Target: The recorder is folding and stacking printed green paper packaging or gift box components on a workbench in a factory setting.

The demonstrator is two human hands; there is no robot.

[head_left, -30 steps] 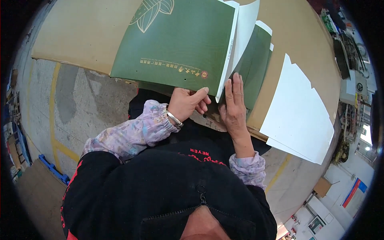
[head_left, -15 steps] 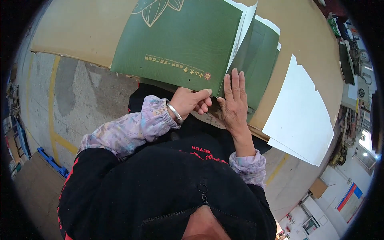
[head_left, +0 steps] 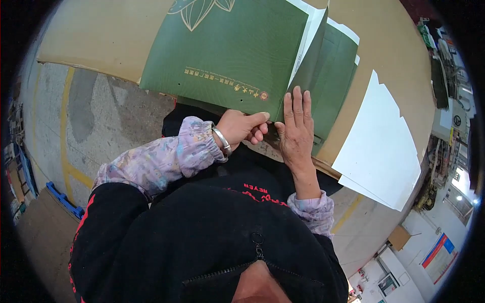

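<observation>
A large green printed sheet (head_left: 227,55) with gold lettering and a gold petal outline lies on the brown board-topped table. Its right side turns up into a darker green flap (head_left: 312,63) with white edges beside it. My left hand (head_left: 243,127) pinches the sheet's near edge by the right corner, thumb on top and fingers curled under. Flat against the base of the flap rests my right hand (head_left: 297,131), its fingers stretched out and pointing away from me. More green sheets (head_left: 337,76) lie underneath to the right, partly covered.
White sheets with notched edges (head_left: 381,146) lie on the right of the brown board (head_left: 96,35), reaching past its near edge. A blue plastic item (head_left: 64,200) is on the floor at left. Yellow lines (head_left: 64,116) mark the concrete floor. Shop equipment fills the far right.
Both hands keep their places on the green sheet, with no clear movement. The whole view has shifted very slightly.
</observation>
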